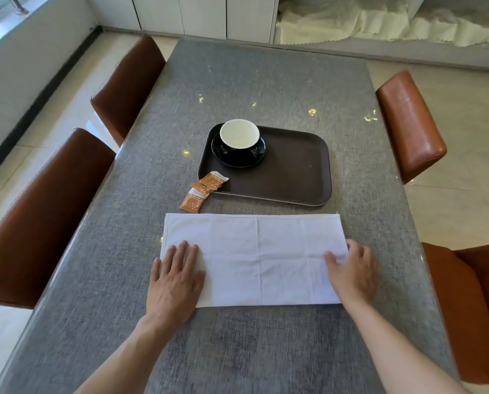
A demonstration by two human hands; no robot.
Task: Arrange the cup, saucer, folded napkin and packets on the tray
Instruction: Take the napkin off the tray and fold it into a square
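Note:
A white napkin (254, 257) lies folded into a long rectangle on the grey table, in front of me. My left hand (175, 280) rests flat on its left end, fingers spread. My right hand (351, 271) pinches the napkin's right edge. Behind the napkin is a dark brown tray (288, 174). A black cup with a white inside (239, 136) stands on a black saucer (259, 155) in the tray's far left corner. One orange packet (213, 180) lies over the tray's near left rim. Two more orange packets (195, 199) lie on the table beside it.
The grey table (237, 95) has brown leather chairs along its sides: two on the left (47, 211) and two on the right (408, 123). White cabinets and draped white cloth stand beyond the far edge.

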